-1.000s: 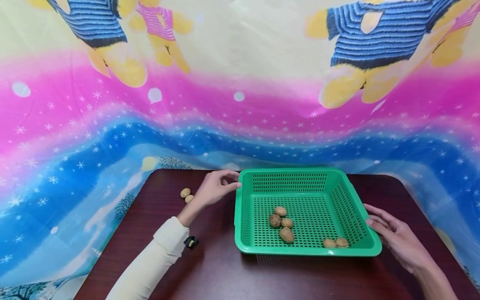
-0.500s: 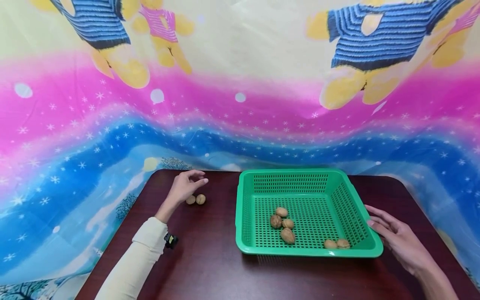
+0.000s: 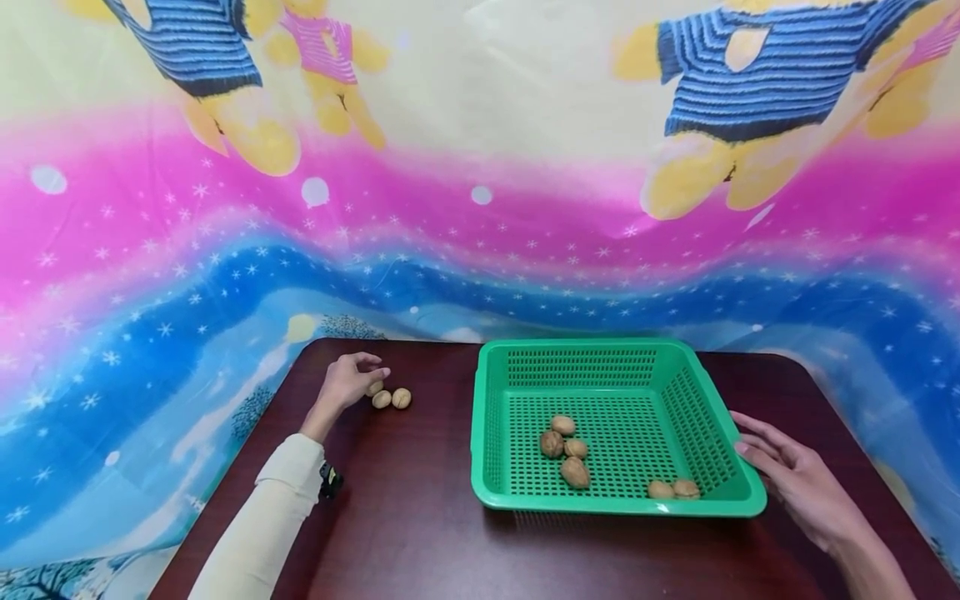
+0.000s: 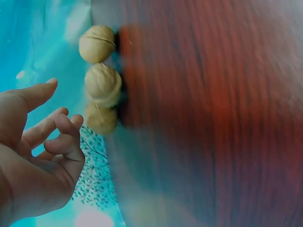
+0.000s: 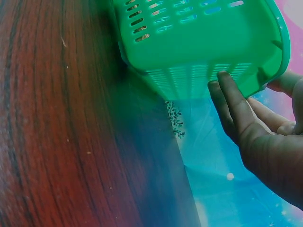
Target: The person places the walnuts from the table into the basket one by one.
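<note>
My left hand (image 3: 347, 382) hovers beside three walnuts on the table's left side, thumb and fingers apart with nothing between them. In the left wrist view those walnuts line up, one at the top (image 4: 97, 44), one in the middle (image 4: 102, 84), and the lowest (image 4: 101, 118) nearest the fingertips. A green plastic basket (image 3: 592, 502) with slotted walls stands right of centre. Several walnuts (image 3: 575, 472) lie inside it, and two more sit near its front right corner. My right hand (image 3: 798, 483) holds the basket's right side, thumb at the rim and fingers (image 5: 234, 101) against the outer wall.
The dark red wooden table (image 3: 420, 533) has rounded far corners. Just behind it hangs a colourful cloth backdrop (image 3: 480, 250) with bears and snowflakes. A small black device (image 3: 330, 481) is strapped at the left wrist, below the cream sleeve (image 3: 258, 525).
My left hand has moved left, away from the basket's left rim, and come down by the loose walnuts. The right hand and the basket stay in place.
</note>
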Motion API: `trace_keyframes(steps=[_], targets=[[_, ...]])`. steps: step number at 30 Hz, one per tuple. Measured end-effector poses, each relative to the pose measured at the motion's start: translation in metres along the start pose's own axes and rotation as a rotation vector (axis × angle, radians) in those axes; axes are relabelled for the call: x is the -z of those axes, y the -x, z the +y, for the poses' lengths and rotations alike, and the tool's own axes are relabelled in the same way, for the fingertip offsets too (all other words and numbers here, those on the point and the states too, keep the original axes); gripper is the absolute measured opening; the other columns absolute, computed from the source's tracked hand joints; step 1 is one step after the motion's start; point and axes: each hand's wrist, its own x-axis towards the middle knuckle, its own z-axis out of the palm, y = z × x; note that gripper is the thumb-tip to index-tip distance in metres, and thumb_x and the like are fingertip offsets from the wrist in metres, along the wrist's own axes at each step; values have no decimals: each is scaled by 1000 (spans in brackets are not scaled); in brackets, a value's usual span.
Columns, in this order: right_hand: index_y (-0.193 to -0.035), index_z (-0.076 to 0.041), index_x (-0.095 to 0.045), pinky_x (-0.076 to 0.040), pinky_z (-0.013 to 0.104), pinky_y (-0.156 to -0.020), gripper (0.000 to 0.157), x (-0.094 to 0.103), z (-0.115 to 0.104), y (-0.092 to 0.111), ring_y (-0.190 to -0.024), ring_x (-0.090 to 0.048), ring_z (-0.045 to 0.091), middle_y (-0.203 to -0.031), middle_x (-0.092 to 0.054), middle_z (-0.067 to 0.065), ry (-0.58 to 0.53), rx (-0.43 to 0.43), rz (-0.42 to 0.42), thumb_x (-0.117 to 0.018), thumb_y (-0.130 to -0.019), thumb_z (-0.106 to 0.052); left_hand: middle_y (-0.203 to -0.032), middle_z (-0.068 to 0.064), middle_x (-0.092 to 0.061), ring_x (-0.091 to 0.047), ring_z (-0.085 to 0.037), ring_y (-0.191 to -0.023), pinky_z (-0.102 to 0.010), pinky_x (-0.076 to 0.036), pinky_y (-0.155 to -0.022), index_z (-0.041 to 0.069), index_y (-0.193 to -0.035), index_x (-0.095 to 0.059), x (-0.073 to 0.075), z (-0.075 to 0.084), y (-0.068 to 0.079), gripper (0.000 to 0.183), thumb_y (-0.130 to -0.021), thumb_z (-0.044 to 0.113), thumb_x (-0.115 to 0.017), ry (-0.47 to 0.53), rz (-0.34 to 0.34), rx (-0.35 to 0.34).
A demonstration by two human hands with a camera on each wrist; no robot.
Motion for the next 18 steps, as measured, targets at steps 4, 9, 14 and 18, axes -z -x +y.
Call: trace_keyframes(steps=[4, 9, 14, 18], targets=[[-172, -18, -26, -65, 32, -84, 59, 1, 1, -1, -114, -75, 4, -131, -72, -21, -27, 4, -5, -47, -117, -13, -136, -24, -72, -68, -42, -122, -52, -57, -96, 1, -144, -66, 1, -8, 2, 49, -106, 33, -70, -12, -35, 34], [-172, -18, -27, -65, 31, -83, 59, 2, 1, -1, -114, -75, 3, -132, -72, -20, -36, 20, -10, -46, -116, -11, -137, -24, -71, -68, -42, -123, -57, -55, -103, 2, -145, -65, 1, -13, 2, 48, -106, 30, -69, -10, -68, 47], [-172, -18, -27, -65, 32, -83, 59, 1, 2, -1, -114, -75, 4, -132, -72, -20, -41, 25, -22, -46, -116, -11, -137, -25, -70, -65, -44, -126, -58, -54, -103, 2, -143, -67, 1, -16, 4, 46, -108, 31, -67, -16, -68, 67], [-172, -18, -27, -65, 32, -82, 59, 1, 2, -2, -113, -75, 4, -132, -72, -19, -36, 26, -17, -46, -116, -11, -136, -25, -71, -65, -44, -126, -57, -54, -103, 3, -141, -68, 0, -19, 5, 45, -109, 34, -65, -35, -58, 88]])
